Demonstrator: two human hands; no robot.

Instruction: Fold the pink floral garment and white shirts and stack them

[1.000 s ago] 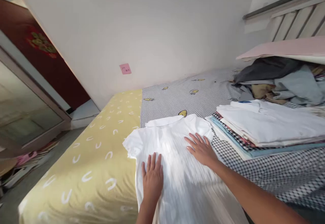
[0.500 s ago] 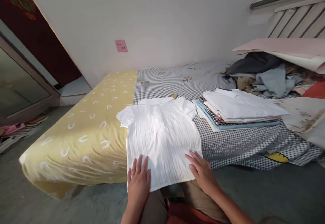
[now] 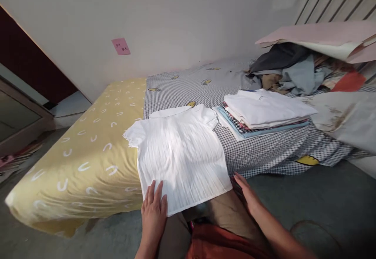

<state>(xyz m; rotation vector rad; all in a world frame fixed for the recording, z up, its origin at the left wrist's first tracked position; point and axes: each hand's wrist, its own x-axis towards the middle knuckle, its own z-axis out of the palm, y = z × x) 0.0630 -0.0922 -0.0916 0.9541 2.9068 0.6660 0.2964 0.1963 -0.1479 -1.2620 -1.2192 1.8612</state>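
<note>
A white short-sleeved shirt (image 3: pixel 179 153) lies spread out flat, its collar toward the wall and its hem over my knees. The cloth has fine lengthwise creases and a frilled left sleeve. My left hand (image 3: pixel 154 208) rests flat on the lower left corner, fingers stretched out. Just off the lower right edge of the shirt is my right hand (image 3: pixel 246 191), turned edge-on with its fingers extended and nothing visible in them. Part of that hand's inner side is hidden. Right of the shirt sits a stack of folded clothes (image 3: pixel 267 110), white on top.
The bed has a yellow patterned cover (image 3: pixel 85 145) on the left and a black-and-white checked sheet (image 3: pixel 182 89) beside it. A heap of loose clothes (image 3: pixel 293 69) lies at the back right under a pink sheet (image 3: pixel 317 34). A pink note (image 3: pixel 120 46) is on the wall.
My right hand has come off the shirt's lower right part and moved outward to its edge. My left hand stays on the shirt. The view has shifted right and tilted.
</note>
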